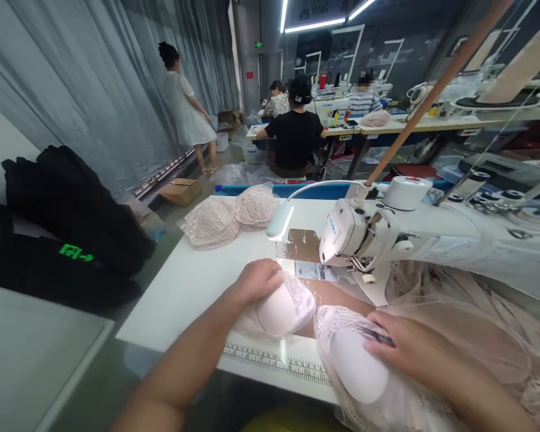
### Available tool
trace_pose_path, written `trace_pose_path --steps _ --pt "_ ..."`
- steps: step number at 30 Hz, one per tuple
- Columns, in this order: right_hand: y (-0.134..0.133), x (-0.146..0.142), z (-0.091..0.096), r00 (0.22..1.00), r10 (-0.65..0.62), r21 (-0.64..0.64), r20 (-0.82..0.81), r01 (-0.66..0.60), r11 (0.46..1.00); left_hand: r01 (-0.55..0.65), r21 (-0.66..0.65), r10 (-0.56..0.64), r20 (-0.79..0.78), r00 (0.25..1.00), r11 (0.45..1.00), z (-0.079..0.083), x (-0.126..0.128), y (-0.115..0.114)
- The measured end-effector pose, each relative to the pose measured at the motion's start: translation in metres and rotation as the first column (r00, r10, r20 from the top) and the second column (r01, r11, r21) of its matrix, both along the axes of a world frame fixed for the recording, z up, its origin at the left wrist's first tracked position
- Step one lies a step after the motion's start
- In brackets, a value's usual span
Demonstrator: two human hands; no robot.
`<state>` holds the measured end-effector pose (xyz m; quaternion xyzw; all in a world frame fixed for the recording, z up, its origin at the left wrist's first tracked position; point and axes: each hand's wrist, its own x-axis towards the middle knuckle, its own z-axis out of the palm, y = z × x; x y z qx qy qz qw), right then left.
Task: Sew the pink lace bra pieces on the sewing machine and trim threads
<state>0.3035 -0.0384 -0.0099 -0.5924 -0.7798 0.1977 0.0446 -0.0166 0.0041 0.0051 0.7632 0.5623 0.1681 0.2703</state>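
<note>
Cardboard box (180,192) beyond handheld lace bra (290,306)

Cardboard box (180,191) near grey curtain (112,90); ceiling lights (315,26) lit.

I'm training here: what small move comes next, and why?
Perhaps slide the pale pink lace bra toward the white sewing machine: it lies on the machine's near side, the left hand rests on one rounded cup, and the right hand, holding a dark tool, is at the other cup.
</note>
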Motion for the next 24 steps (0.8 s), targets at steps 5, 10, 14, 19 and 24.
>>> trace_pose_path --steps 5,10,14,19,24 --pt "-0.005 -0.003 -0.002 0.996 0.082 0.024 -0.024 -0.081 0.996 0.14 -0.14 -0.15 -0.07 0.986 0.98 0.007 0.0 -0.013" --pt "-0.003 -0.012 0.015 0.975 0.03 0.217 -0.221 0.019 0.976 0.085 -0.155 -0.105 -0.124 0.987 0.984 0.01 -0.01 -0.033" --pt "-0.005 -0.043 0.024 0.898 0.003 -0.026 -0.44 -0.016 1.0 -0.04 -0.057 0.031 -0.142 0.989 0.998 0.006 -0.028 -0.055" --pt "0.002 -0.108 0.037 0.747 0.071 -0.147 -0.661 -0.221 0.964 -0.15 0.012 0.15 -0.044 0.988 0.989 -0.003 -0.057 -0.077" --pt "0.045 -0.173 0.039 0.725 0.211 0.029 -0.656 -0.256 0.966 -0.328 0.114 0.288 0.276 0.917 0.938 0.019 -0.102 -0.067"
